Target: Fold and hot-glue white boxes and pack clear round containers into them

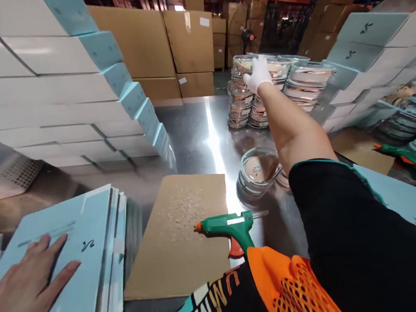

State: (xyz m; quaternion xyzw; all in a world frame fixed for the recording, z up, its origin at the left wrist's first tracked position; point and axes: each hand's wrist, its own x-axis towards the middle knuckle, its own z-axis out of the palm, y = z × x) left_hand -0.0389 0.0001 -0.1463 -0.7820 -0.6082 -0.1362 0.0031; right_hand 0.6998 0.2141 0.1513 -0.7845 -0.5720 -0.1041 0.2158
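Note:
My left hand [31, 276] lies bare on a stack of light-blue flat cardboard sleeves [89, 265], fingers spread across the top one. A sliver of skin shows under the stack's lower corner; whose it is I cannot tell. Stretched far forward, my right hand [259, 74] wears a white glove and touches the top of stacked round glass dishes [239, 99], thumb apart from the fingers. A firm grip on one dish cannot be made out. Nearer to me, more glass dishes [255, 171] stand stacked, beside a green hot glue gun [225, 225] on its side.
Under the glue gun's nozzle is a cardboard sheet [178, 267] specked with glue bits. Tall stacks of white-and-blue boxes [57, 82] rise left, others [375, 56] right. A second green glue gun [406, 156] lies right. Large cartons [189, 40] stand beyond the metal table [191, 138].

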